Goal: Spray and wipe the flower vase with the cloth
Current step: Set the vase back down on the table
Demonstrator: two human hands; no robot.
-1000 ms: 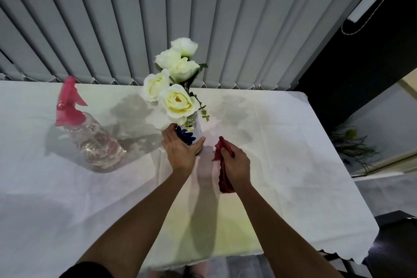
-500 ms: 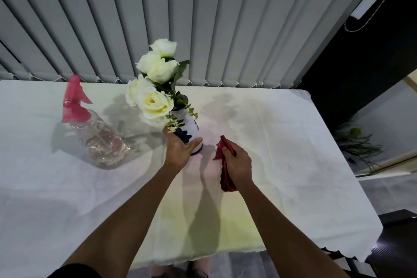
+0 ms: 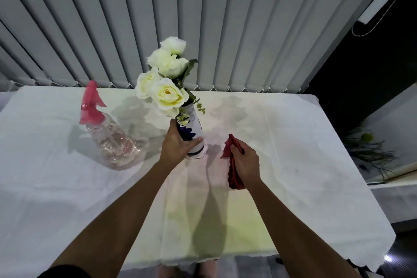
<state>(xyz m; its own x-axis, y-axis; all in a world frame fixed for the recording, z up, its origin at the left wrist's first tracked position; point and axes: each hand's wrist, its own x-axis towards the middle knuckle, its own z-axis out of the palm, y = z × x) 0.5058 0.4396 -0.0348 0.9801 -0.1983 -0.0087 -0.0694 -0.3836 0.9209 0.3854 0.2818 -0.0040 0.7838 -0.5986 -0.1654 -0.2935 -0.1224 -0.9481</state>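
A white vase with a dark blue pattern (image 3: 195,130) holds white roses (image 3: 165,78) and stands slightly tilted on the white tablecloth (image 3: 282,142). My left hand (image 3: 176,145) is wrapped around the vase's lower left side. My right hand (image 3: 244,162) clutches a bunched red cloth (image 3: 232,171) just right of the vase, not touching it. A clear spray bottle with a pink trigger head (image 3: 106,135) leans on the cloth to the left.
Grey vertical blinds (image 3: 203,25) hang behind the table's far edge. The table's right edge drops off toward a dark gap and a shelf with a feathery plant (image 3: 370,151). The near edge of the tablecloth is scalloped.
My left hand has tipped the vase more upright, so the roses swung from the left back toward the middle. My right hand with the red cloth has barely moved.
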